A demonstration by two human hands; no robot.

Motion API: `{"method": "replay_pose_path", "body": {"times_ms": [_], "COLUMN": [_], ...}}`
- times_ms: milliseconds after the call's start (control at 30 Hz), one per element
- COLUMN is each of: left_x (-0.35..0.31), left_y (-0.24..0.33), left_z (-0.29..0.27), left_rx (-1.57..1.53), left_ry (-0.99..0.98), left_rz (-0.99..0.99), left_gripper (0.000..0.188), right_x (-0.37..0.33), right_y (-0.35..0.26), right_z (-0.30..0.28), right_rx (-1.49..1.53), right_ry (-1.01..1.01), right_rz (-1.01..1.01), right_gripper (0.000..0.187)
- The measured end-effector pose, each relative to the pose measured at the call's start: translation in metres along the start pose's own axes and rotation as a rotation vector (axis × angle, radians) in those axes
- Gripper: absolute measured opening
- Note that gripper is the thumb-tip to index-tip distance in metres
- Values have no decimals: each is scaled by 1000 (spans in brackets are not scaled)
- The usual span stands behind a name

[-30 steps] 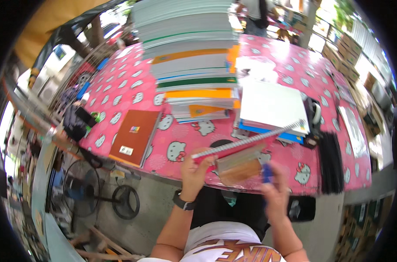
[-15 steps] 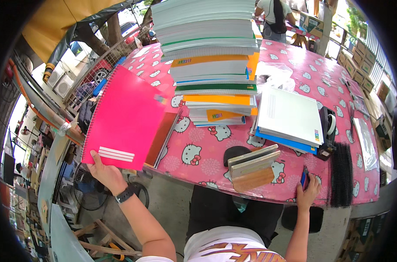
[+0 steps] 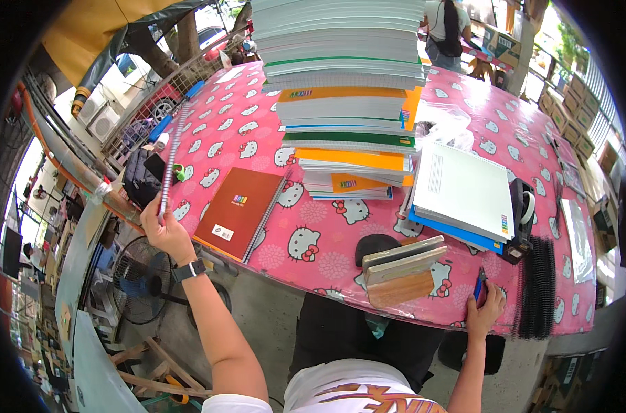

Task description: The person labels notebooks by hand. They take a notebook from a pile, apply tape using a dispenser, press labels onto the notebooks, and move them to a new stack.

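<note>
My left hand [image 3: 167, 235] is closed on the lower end of a spiral notebook [image 3: 173, 155], turned edge-on so that mostly its coil shows. Just right of it a brown spiral notebook [image 3: 234, 210] lies on the pink patterned table [image 3: 258, 148]. At the near edge of the table, my right hand [image 3: 485, 311] grips a small blue-handled tool with a dark tip [image 3: 480, 283]; its exact kind is hard to make out. A wooden block with slats [image 3: 404, 270] sits left of that hand, and a bundle of black binding coils [image 3: 537, 289] lies to its right.
A tall stack of notebooks [image 3: 347, 120] rises mid-table. Right of it are white-covered notebooks [image 3: 464, 186], a black device [image 3: 521, 217] and clear plastic [image 3: 443, 120]. A floor fan [image 3: 142, 279] stands below the table's left side. Another person [image 3: 445, 31] is at the back.
My left hand has turned the pink notebook from its cover facing me to edge-on, uncovering the brown notebook. My right hand stays in place with the tool.
</note>
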State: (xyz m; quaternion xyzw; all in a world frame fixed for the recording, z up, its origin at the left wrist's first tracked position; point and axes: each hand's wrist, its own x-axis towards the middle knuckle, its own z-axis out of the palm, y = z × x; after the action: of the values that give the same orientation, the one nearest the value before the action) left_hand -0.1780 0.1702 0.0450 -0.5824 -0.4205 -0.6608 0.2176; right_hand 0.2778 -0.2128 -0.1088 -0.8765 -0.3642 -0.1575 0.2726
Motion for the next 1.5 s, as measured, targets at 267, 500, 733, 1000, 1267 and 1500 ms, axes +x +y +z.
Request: {"method": "replay_pose_path", "body": {"times_ms": [267,500,733,1000,1267,1500], "left_x": [-59,-112,-82,-55,-118,-117], "left_y": [-107,44,9,-83,1,-54], "left_z": [-43,59,88,-4,78,68], "left_rx": [101,223,-3,97,211,-106], "left_ry": [-1259,-1023,-1023,-1421,-947,-1395], "left_rz": [-372,216,163,137,9,-215], "left_gripper": [29,57,35,28,43,57], "right_x": [-4,1,0,0,3,3], "right_y": [-10,2,-7,-5,-9,-12], "right_z": [-1,-1,2,2,-6,-6], "right_rx": [28,-20,29,26,4,11], "right_ry": [-19,8,13,-2,10,27], "right_rz": [24,10,-6,26,36,34], "right_gripper": [52,51,51,50,47,45]}}
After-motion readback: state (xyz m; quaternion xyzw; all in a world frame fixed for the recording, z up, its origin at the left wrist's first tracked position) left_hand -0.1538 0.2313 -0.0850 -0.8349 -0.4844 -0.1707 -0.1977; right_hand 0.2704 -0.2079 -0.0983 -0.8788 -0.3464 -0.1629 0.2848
